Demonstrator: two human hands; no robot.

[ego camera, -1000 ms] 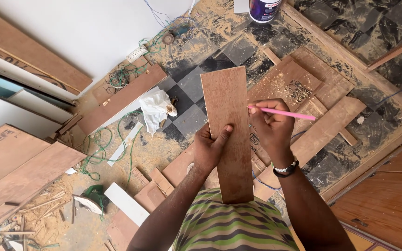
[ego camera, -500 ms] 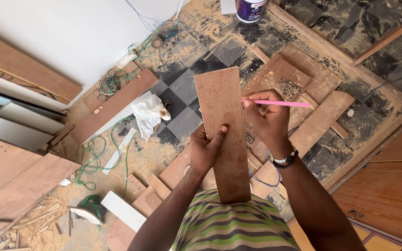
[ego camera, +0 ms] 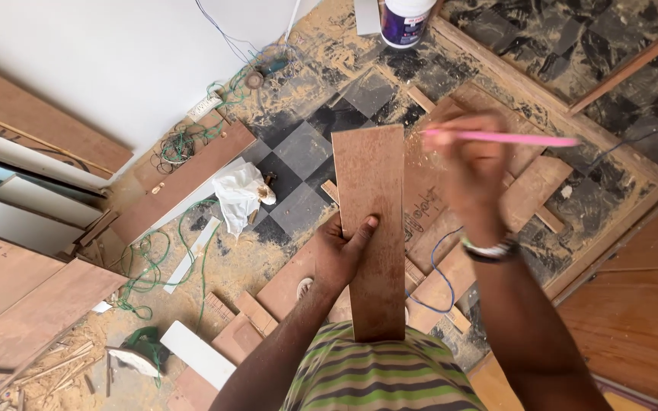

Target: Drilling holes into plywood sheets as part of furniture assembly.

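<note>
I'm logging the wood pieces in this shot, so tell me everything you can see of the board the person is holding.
The board is a long, narrow rectangle of reddish-brown wood, its face flat and slightly speckled, its ends cut square. It is held above the dusty floor, running lengthwise away from the person, the near end over the striped shirt. The left hand grips its left edge near the middle, thumb lying on the top face. The right hand, blurred, is just beside its far right edge with a pink pencil; contact there cannot be told.
</note>
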